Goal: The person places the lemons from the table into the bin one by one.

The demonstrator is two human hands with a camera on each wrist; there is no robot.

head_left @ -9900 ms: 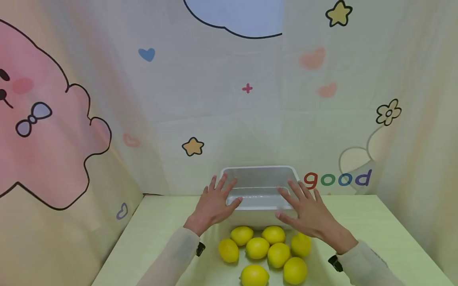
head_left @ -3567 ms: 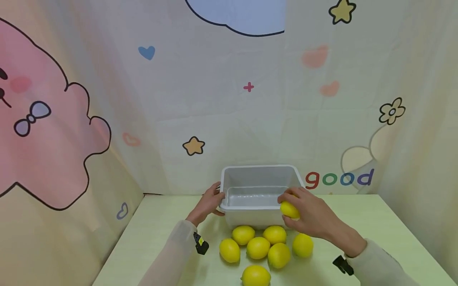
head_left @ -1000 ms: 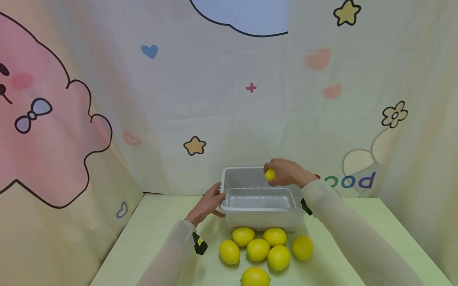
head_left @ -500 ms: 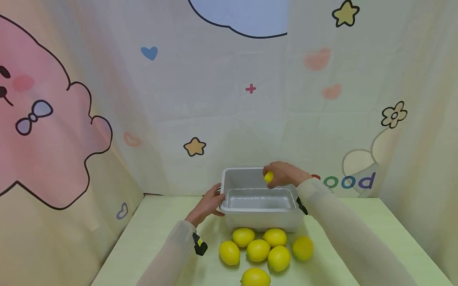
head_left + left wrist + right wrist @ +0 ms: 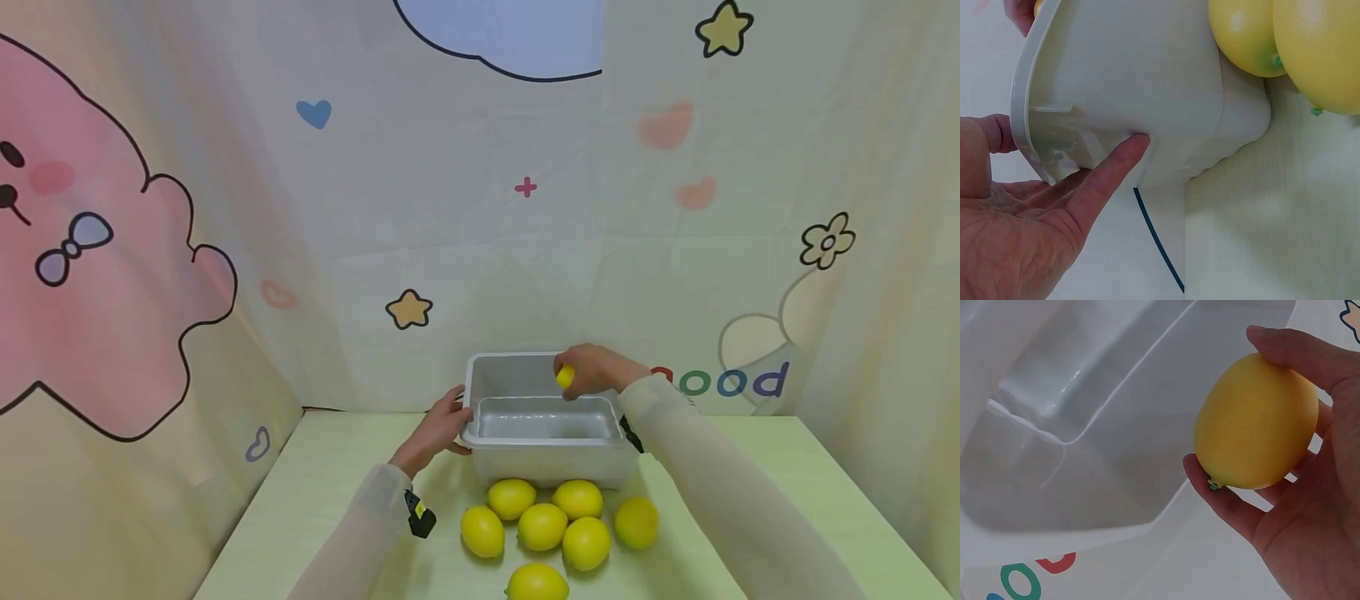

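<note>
Left hand [image 5: 435, 427] grips a bin [image 5: 555, 462]; right hand [image 5: 596, 368] holds a lemon [image 5: 1257, 425], its green tip [image 5: 1214, 484] seen only from the right wrist.

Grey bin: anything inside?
Nothing lies on the visible floor of the grey bin. The right hand holds a lemon at its opening. In the head view, the front rim hides the near wall's inner face; the hand covers part of the back wall.

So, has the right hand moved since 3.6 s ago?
Yes. Holding a yellow oval lemon, the right hand has moved up and left in the head view, from the front right corner of the pale grey rectangular bin to over its inside.
</note>
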